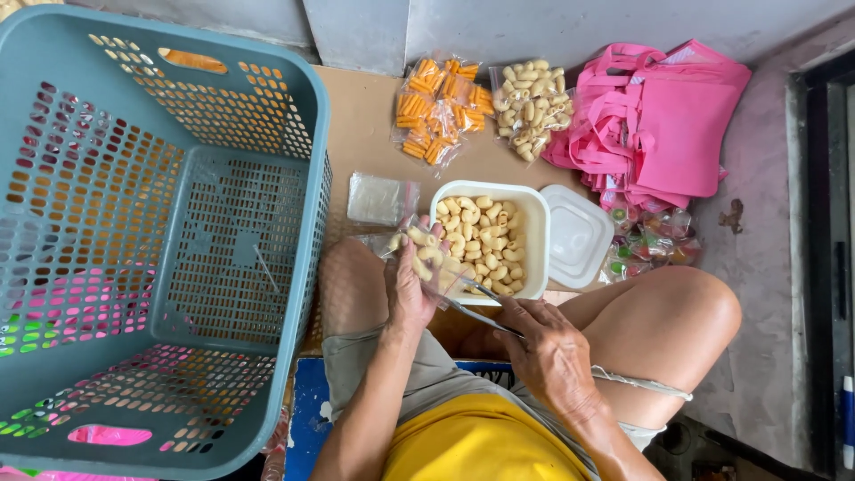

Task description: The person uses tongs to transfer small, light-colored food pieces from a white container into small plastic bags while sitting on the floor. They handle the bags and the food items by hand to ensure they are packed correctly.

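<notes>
My left hand (408,287) grips a small clear plastic bag (426,256) with pale curled snacks in it, held over the near left corner of a white square tub (533,233). The tub is full of the same pale curled snacks (485,239). My right hand (550,349) holds metal tongs (481,298) whose tips point toward the bag and the tub's near edge. Both hands are above my bare knees.
A big teal plastic basket (160,240) fills the left side. The tub's white lid (577,235) lies to its right. At the back lie filled bags of orange snacks (436,111) and pale snacks (533,105), pink cloth bags (655,120), wrapped jelly sweets (650,240), and empty clear bags (381,198).
</notes>
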